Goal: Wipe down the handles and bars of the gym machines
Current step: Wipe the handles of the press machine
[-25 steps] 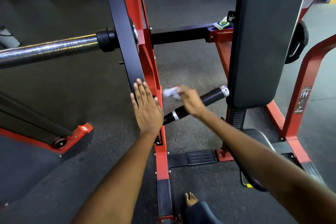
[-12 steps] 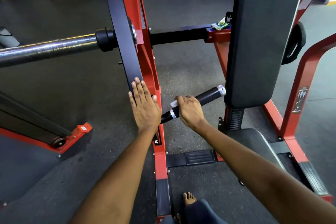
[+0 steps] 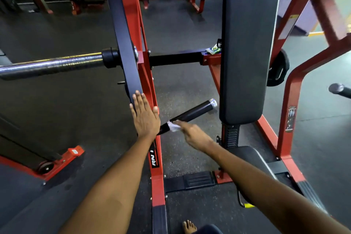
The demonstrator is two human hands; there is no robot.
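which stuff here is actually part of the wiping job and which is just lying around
In use: white wipe pinched in the right hand; black handle being wiped; left hand flat against the black arm.

Lying about: green packet on the frame; weight plate behind the back pad.

Right hand (image 3: 193,135) presses wipe (image 3: 173,127) (white) against handle (image 3: 191,114).
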